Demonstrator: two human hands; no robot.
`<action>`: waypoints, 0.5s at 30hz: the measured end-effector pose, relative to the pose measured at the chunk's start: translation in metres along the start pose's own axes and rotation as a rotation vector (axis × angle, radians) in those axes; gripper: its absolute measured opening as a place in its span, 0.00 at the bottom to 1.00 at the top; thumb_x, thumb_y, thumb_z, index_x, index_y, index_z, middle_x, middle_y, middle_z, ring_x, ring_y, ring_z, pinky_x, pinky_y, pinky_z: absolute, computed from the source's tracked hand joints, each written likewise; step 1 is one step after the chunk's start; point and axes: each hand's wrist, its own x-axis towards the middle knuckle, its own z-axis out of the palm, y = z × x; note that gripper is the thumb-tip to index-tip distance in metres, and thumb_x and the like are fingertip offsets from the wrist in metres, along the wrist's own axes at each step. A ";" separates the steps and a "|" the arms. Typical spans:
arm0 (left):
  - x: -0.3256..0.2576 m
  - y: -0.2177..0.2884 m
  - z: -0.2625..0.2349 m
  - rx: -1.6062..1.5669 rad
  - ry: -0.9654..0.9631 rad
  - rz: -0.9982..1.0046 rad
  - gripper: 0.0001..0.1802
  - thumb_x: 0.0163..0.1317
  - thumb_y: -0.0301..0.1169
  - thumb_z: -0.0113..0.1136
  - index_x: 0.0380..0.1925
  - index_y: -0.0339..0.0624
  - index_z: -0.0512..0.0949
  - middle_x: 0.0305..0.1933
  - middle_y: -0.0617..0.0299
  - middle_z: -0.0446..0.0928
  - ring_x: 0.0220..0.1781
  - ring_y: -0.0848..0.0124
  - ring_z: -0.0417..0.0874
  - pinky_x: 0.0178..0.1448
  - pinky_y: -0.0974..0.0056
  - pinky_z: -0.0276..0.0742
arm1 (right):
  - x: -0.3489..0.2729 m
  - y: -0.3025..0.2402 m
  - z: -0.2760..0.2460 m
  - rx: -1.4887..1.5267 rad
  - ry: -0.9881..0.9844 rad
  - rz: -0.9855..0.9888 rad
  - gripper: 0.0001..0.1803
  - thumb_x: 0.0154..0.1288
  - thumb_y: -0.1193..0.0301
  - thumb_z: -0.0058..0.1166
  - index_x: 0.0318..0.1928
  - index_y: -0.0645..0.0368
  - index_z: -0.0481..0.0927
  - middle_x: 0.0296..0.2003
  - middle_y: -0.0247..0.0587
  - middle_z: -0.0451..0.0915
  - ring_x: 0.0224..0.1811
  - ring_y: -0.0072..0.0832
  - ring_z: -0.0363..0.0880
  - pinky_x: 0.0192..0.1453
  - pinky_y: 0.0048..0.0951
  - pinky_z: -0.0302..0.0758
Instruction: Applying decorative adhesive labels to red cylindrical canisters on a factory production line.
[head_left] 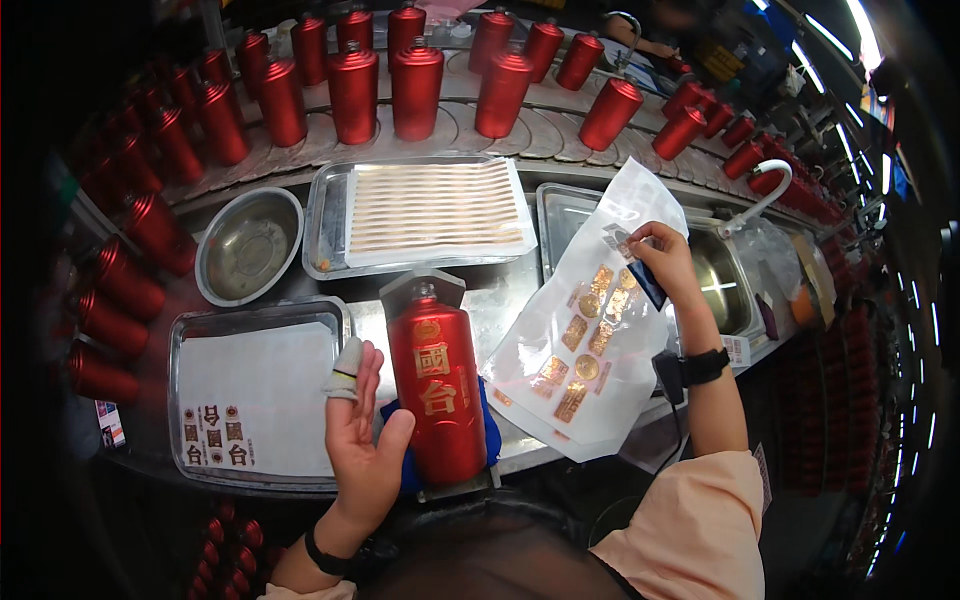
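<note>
Left tray [240, 319]: printed sheet [260, 392].
Rear tray [331, 225]: striped sheet [437, 210].
Left hand [366, 450]: spread beside bottle [440, 400].
Right hand [668, 260]: at sticker sheet [560, 330]; grip, I cannot tell.

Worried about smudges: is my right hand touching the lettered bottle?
Apart: in the head view, sticker sheet and bench show between the right hand and lettered bottle.
</note>
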 end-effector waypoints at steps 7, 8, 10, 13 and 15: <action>0.015 0.040 0.034 -0.690 -0.683 -0.888 0.30 0.76 0.41 0.48 0.68 0.31 0.59 0.67 0.43 0.70 0.67 0.58 0.76 0.73 0.58 0.69 | -0.099 -0.159 -0.016 -0.040 -0.407 -0.181 0.05 0.57 0.79 0.61 0.36 0.62 0.82 0.32 0.31 0.82 0.35 0.16 0.78 0.38 0.19 0.71; 0.012 0.034 0.042 -0.803 -0.638 -0.896 0.32 0.76 0.48 0.47 0.66 0.32 0.61 0.66 0.43 0.71 0.67 0.58 0.76 0.71 0.56 0.72 | -0.112 -0.182 -0.014 -0.072 -0.469 -0.328 0.06 0.54 0.80 0.61 0.34 0.62 0.83 0.31 0.33 0.83 0.34 0.19 0.79 0.38 0.21 0.72; 0.019 0.029 0.048 -0.970 -0.569 -0.926 0.32 0.75 0.50 0.49 0.66 0.36 0.63 0.63 0.43 0.74 0.66 0.56 0.77 0.71 0.54 0.72 | -0.141 -0.210 -0.014 -0.101 -0.564 -0.490 0.09 0.51 0.81 0.62 0.35 0.60 0.84 0.29 0.38 0.81 0.31 0.29 0.80 0.36 0.26 0.73; 0.020 0.047 0.048 -0.984 -0.480 -0.925 0.29 0.73 0.46 0.54 0.66 0.40 0.65 0.59 0.46 0.78 0.61 0.59 0.81 0.66 0.55 0.77 | -0.176 -0.215 -0.013 -0.106 -0.694 -0.495 0.13 0.51 0.80 0.64 0.39 0.54 0.85 0.27 0.40 0.76 0.28 0.38 0.78 0.33 0.32 0.73; 0.017 0.058 0.048 -0.652 -0.474 -0.769 0.23 0.72 0.39 0.55 0.63 0.42 0.69 0.61 0.45 0.77 0.62 0.56 0.80 0.67 0.51 0.76 | -0.189 -0.206 -0.012 -0.125 -0.718 -0.530 0.16 0.51 0.78 0.66 0.43 0.55 0.84 0.31 0.39 0.78 0.31 0.34 0.80 0.32 0.30 0.73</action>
